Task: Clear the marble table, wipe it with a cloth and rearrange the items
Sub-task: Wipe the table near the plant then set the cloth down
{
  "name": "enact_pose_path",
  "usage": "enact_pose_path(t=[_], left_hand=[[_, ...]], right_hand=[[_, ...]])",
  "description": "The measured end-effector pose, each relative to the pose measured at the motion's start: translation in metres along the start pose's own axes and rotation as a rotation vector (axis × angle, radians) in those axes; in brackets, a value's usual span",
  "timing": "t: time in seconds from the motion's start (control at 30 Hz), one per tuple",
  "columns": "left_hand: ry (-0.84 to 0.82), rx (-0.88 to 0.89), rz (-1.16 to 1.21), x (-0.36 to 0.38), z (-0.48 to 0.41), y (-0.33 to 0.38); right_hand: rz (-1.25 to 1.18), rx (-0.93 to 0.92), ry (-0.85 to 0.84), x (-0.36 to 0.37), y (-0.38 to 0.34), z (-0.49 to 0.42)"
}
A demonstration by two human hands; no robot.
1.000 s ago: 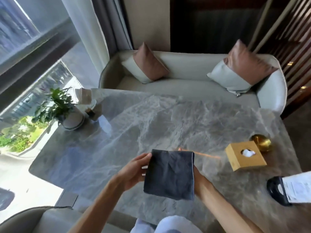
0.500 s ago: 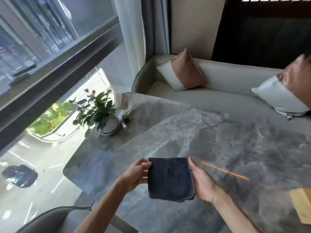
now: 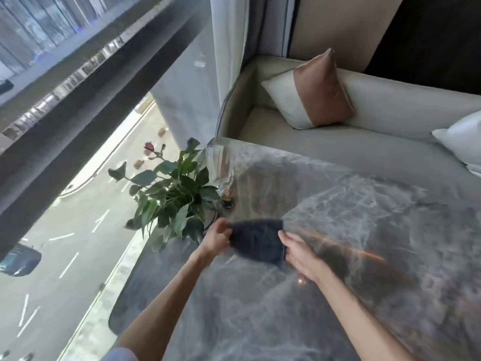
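**Cloth reaches the plant corner, wiping about to begin**

The folded dark cloth (image 3: 256, 242) now hangs low over the marble table (image 3: 351, 217), at the corner by the window. A second ago it was held over the near middle of the slab. Motion blur hides whether its lower edge touches the stone. The left hand (image 3: 217, 237) pinches the cloth's left edge, fingers curled on the fabric as they were before. The right hand (image 3: 299, 254) lies along the right edge with fingers straight and slightly apart, steadying rather than gripping; its thumb is hidden.

The head has swung left with the cloth. The tissue box and the gold piece seen earlier at the right are out of frame, and the potted plant (image 3: 177, 194) now sits just beside the left hand. A small dark object (image 3: 228, 200) stands near the pot, just beyond the cloth.

The shift suggests wiping will start from this corner. The plant and the small object still stand on the table, so clearing looks unfinished here. They would probably have to be lifted or wiped around, and the trailing leaves could catch on the cloth.

Behind the table runs a pale sofa (image 3: 390, 108) with a two-tone cushion (image 3: 320, 92).
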State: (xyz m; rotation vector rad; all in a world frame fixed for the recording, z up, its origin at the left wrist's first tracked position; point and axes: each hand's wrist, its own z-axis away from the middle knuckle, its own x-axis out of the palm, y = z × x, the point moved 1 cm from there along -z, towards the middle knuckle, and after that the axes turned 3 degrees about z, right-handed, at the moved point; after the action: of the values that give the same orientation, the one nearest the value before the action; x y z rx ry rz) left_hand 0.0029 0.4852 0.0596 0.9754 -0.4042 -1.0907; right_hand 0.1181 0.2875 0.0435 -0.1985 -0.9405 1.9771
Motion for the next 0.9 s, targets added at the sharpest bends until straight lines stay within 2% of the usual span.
enact_pose_path(t=[0.13, 0.23, 0.3, 0.43, 0.57, 0.63, 0.7, 0.8, 0.9], left_hand=[[0.204, 0.355, -0.211, -0.006, -0.034, 0.008], [0.280, 0.466, -0.322, 0.004, -0.037, -0.024], [0.304, 0.464, -0.395, 0.006, -0.036, -0.061], [0.236, 0.464, -0.561, -0.004, -0.030, -0.127], [0.277, 0.434, -0.581, -0.014, -0.022, -0.152], [0.333, 0.496, -0.567, -0.009, -0.020, -0.141], [0.342, 0.557, -0.583, -0.001, -0.025, -0.124], [0.219, 0.601, -0.675, 0.016, -0.049, -0.107], [0.018, 0.507, -0.868, 0.033, -0.069, -0.109]], right_hand=[[0.428, -0.435, 0.097, 0.007, -0.026, -0.041], [0.722, -0.657, 0.111, -0.003, 0.000, -0.073], [0.835, -0.646, 0.112, -0.010, 0.033, -0.086], [1.041, -0.614, 0.084, -0.019, 0.092, -0.090], [1.386, -0.637, 0.094, -0.020, 0.099, -0.079], [1.397, -0.628, 0.132, -0.018, 0.094, -0.073], [1.258, -0.616, 0.270, -0.016, 0.087, -0.070], [1.136, -0.609, 0.495, -0.006, 0.077, -0.077], [1.350, -0.579, 0.516, 0.009, 0.073, -0.090]])
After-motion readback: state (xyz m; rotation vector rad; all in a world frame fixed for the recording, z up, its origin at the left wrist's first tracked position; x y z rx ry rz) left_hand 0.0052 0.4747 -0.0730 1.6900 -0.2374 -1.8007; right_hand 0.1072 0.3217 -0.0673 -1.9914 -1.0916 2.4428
